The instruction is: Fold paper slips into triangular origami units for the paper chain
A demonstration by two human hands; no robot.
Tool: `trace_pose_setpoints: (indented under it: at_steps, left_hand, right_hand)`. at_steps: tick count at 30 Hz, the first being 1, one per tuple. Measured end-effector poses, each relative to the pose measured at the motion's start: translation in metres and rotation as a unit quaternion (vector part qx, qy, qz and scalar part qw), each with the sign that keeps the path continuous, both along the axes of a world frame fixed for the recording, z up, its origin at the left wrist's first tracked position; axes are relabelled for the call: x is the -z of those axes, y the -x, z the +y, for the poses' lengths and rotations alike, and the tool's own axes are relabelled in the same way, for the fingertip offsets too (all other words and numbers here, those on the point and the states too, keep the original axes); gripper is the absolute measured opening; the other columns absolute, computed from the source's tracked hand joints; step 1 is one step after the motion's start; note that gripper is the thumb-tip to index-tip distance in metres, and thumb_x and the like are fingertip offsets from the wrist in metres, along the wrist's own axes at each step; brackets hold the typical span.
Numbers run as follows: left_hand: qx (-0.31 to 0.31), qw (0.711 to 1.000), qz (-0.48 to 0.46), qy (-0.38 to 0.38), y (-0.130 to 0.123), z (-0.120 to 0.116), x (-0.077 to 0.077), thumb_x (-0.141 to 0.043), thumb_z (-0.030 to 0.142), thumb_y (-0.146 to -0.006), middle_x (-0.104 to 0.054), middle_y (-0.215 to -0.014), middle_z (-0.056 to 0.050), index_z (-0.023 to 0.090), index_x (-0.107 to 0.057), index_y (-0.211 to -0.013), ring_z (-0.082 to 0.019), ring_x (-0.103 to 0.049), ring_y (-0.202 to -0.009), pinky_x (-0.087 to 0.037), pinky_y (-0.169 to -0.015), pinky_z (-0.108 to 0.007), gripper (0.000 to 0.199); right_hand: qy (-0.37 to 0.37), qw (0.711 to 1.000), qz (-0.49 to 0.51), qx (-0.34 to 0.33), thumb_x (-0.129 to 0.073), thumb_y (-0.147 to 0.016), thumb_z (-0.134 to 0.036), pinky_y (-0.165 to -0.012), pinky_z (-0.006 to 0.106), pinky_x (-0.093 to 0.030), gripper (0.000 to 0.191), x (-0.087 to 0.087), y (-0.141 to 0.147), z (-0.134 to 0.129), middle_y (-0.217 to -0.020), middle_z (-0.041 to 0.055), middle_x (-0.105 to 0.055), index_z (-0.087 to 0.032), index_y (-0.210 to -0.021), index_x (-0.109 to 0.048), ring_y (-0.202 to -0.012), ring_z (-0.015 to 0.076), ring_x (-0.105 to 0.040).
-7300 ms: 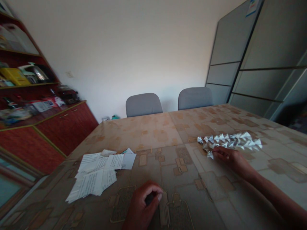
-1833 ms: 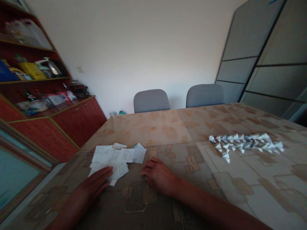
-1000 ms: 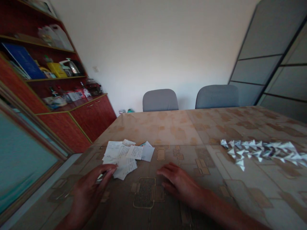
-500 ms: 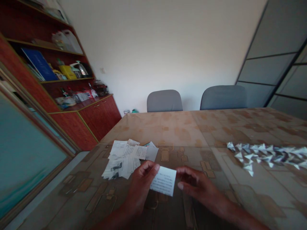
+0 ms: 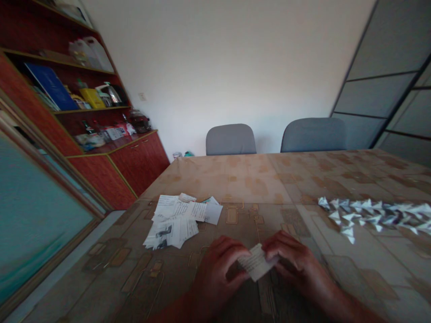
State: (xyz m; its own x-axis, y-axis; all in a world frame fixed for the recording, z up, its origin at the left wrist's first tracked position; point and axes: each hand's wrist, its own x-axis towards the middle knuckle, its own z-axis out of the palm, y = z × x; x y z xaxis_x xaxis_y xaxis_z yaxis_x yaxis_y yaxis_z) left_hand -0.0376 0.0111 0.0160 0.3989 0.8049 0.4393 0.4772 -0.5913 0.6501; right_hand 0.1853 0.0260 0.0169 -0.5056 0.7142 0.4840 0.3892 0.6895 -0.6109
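Between my hands, above the near part of the table, is a small printed paper [image 5: 256, 263], tilted and angled. My left hand [image 5: 224, 264] pinches its left side, thumb below and fingers above. At the right side, the fingers of my right hand [image 5: 292, 256] close on the paper and hide its edge. A loose pile of printed paper pieces [image 5: 177, 220] lies on the table to the left, beyond my left hand. Folded paper pieces with pointed tips [image 5: 368, 213] stand in rows at the right.
The table [image 5: 232, 175] has a patterned brown cover. Two grey chairs [image 5: 230, 140] [image 5: 313, 135] stand behind its far edge. A red-brown cabinet [image 5: 141, 166] with bottles, a kettle and a blue folder on its shelves is at the left.
The paper has turned to a slant and moved right and slightly down. My right hand has closed on it, and my left hand has shifted right with it.
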Motion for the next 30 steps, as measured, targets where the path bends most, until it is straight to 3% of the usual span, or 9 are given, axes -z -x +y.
trace_pose_setpoints:
  at_steps: [4,8,11,17,21,30]
  left_hand:
    - [0.009,0.994,0.090,-0.056,-0.009,-0.007,0.013,-0.073,0.037,-0.079,-0.066,-0.093,-0.004,0.018,-0.062,-0.095,-0.021,-0.058,-0.085,-0.042,-0.074,-0.032,0.027]
    - [0.050,0.982,0.154,-0.095,-0.020,-0.006,0.019,-0.070,0.036,-0.083,-0.066,-0.087,-0.002,0.018,-0.061,-0.092,-0.019,-0.055,-0.079,-0.038,-0.071,-0.031,0.022]
    - [0.061,0.971,0.177,-0.147,-0.026,-0.003,0.022,-0.062,0.031,-0.090,-0.064,-0.078,0.001,0.019,-0.060,-0.081,-0.016,-0.052,-0.072,-0.033,-0.067,-0.031,0.015]
    - [0.052,0.962,0.173,-0.204,-0.028,-0.010,0.024,-0.052,0.024,-0.094,-0.057,-0.063,0.001,0.018,-0.056,-0.068,-0.016,-0.047,-0.065,-0.027,-0.063,-0.032,0.027]
    - [0.047,0.971,0.150,-0.182,-0.030,-0.021,0.021,-0.047,0.027,-0.095,-0.057,-0.061,0.000,0.018,-0.058,-0.067,-0.016,-0.046,-0.063,-0.028,-0.063,-0.032,0.031]
    - [0.015,0.987,0.135,-0.089,-0.029,-0.023,0.021,-0.050,0.036,-0.095,-0.066,-0.069,-0.001,0.021,-0.064,-0.086,-0.018,-0.056,-0.064,-0.035,-0.063,-0.031,0.022]
  right_hand:
    - [-0.045,0.996,-0.074,0.006,-0.051,-0.089,-0.008,-0.071,0.028,-0.049,0.016,0.016,-0.019,-0.015,-0.091,0.0048,-0.067,-0.021,-0.082,-0.056,-0.083,0.0181,-0.063]
    - [-0.020,0.995,-0.097,-0.003,-0.049,-0.090,-0.007,-0.070,0.028,-0.048,0.016,0.023,-0.026,-0.020,-0.086,0.0041,-0.066,-0.021,-0.083,-0.054,-0.081,0.0184,-0.062]
    - [0.019,0.995,-0.099,-0.013,-0.048,-0.091,-0.007,-0.068,0.027,-0.047,0.017,0.018,-0.028,-0.020,-0.084,0.0035,-0.065,-0.020,-0.082,-0.053,-0.078,0.0175,-0.060]
    - [0.034,0.982,-0.187,-0.017,-0.063,-0.083,-0.010,-0.079,0.034,-0.044,0.016,-0.001,-0.030,-0.033,-0.098,0.0046,-0.065,-0.022,-0.094,-0.060,-0.092,0.0218,-0.057]
    - [0.033,0.974,-0.223,-0.010,-0.065,-0.085,-0.019,-0.075,0.033,-0.043,0.005,-0.002,-0.027,-0.044,-0.087,0.0023,-0.065,-0.020,-0.082,-0.061,-0.083,0.0202,-0.058]
    - [0.060,0.975,-0.201,0.068,-0.060,-0.090,-0.026,-0.074,0.036,-0.041,0.012,0.012,-0.026,-0.049,-0.080,0.0015,-0.064,-0.025,-0.079,-0.065,-0.080,0.0211,-0.058]
